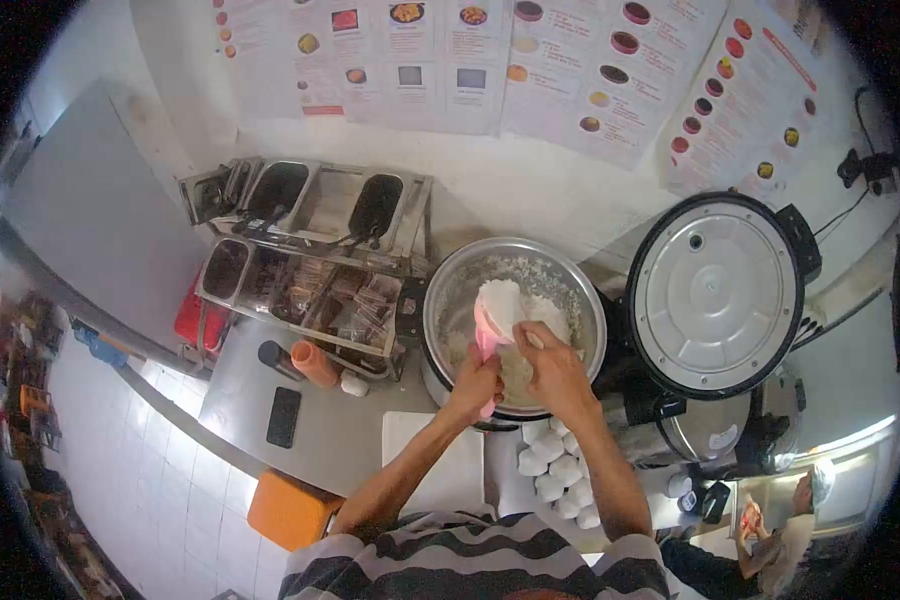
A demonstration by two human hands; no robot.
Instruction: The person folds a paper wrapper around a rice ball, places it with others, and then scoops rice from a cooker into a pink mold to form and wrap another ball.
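A large round metal pot (pixel 590 290) stands open against the wall with white rice (pixel 555 315) inside. Over it, my left hand (pixel 477 380) is closed round the handle of a pink scoop (pixel 485 335), whose bowl is heaped with rice. My right hand (pixel 550 365) is closed beside the scoop's bowl, its fingers at the bowl's edge; they seem to grip something thin and light that I cannot make out clearly. Below the pot's right side lie several white rounded pieces (pixel 550 468). A white board (pixel 420 460) lies below the pot to the left.
The pot's lid (pixel 712 295) stands raised at the right, above another cooker (pixel 708 430). A rack of metal trays (pixel 310 270) is at the left, near an orange bottle (pixel 313 363) and a phone (pixel 283 417). A co-worker (pixel 770 550) is at the lower right.
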